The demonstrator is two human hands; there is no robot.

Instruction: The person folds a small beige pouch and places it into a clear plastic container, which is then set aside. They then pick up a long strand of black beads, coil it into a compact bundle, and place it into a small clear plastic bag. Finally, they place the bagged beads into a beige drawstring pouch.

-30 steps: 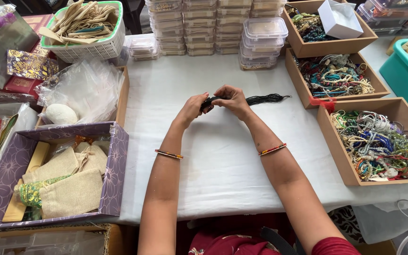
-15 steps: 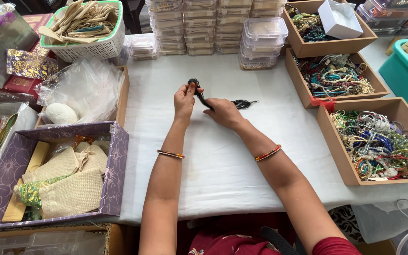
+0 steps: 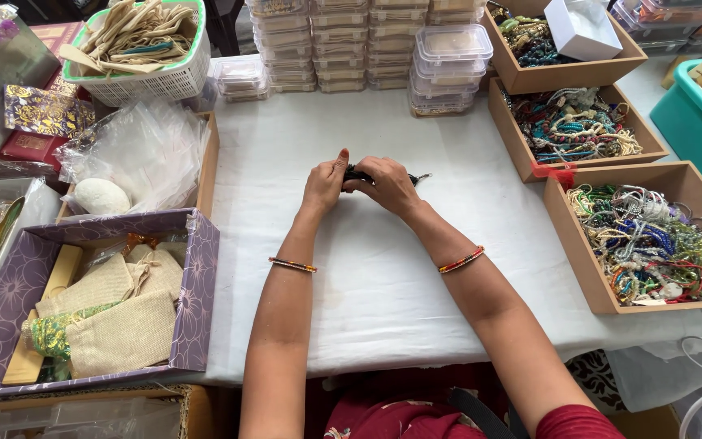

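Over the middle of the white-covered table [image 3: 383,284], my left hand [image 3: 326,184] and my right hand [image 3: 386,185] meet, both closed on a small bundle of black cord [image 3: 357,174]. Most of the cord is hidden between my fingers. A short dark end [image 3: 418,178] sticks out to the right of my right hand. A thin beaded bangle sits on each wrist.
At left stand a purple box [image 3: 197,293] of burlap pouches, clear plastic bags [image 3: 144,150] and a white basket [image 3: 152,81]. Stacked clear plastic containers [image 3: 448,57] line the back. Three brown boxes of beaded jewellery [image 3: 578,236] run along the right, beside a teal bin [image 3: 692,114].
The long black cord that trailed to the right has been gathered in. My hands, apart half a second ago with the left raised, have closed together on the bundle.
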